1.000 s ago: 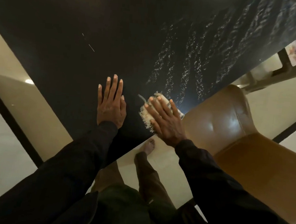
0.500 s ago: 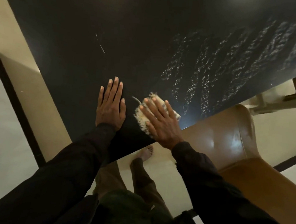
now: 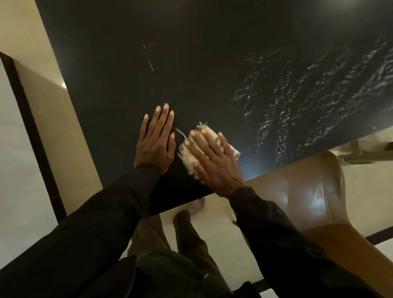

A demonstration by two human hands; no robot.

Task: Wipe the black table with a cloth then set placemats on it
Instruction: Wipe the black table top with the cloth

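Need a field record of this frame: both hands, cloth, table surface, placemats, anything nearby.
left hand: flat on the black table, fingers straight, just left of the cloth
right hand: flat on top of the cloth, fingers spread
cloth: pale, frayed edge, near the table's near edge
wet streaks: glinting across the table right of the cloth
light marks: two thin lines, farther left
placemats: none in view
chair: brown, at the table's right side

So the count was: one black table, one frayed cloth at its near edge, two hands up there (left hand, right hand), one brown chair on the right, one bare foot below
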